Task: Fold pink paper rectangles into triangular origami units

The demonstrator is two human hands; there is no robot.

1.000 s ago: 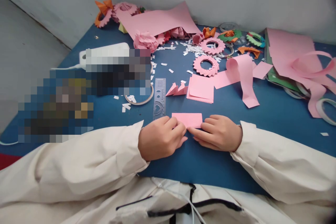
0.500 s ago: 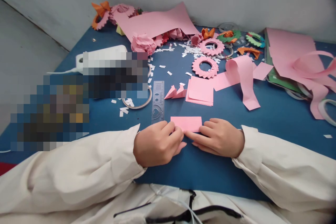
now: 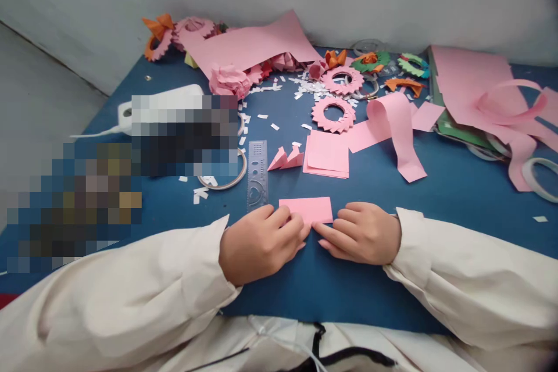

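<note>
A small pink paper rectangle [image 3: 307,208], apparently folded, lies flat on the blue table in front of me. My left hand [image 3: 264,241] has its fingers curled and presses the near edge of this paper from the left. On the other side, my right hand [image 3: 364,235] lays its index fingertip on the same near edge, the other fingers bent. The fingertips of both hands are close together but apart. Just beyond are a clear plastic ruler [image 3: 257,177], small folded pink pieces [image 3: 286,158] and a stack of pink paper squares [image 3: 326,154].
Pink paper strips [image 3: 399,133] and large pink sheets [image 3: 473,84] lie to the right, near a tape roll [image 3: 534,183]. Toothed pink paper rings [image 3: 333,115] and white paper scraps [image 3: 307,88] are at the back. A white power strip [image 3: 163,106] lies left, beside a blurred-out area.
My right index fingertip has slid slightly right along the paper's near edge, opening a small gap from my left fingers. The whole view has shifted a little.
</note>
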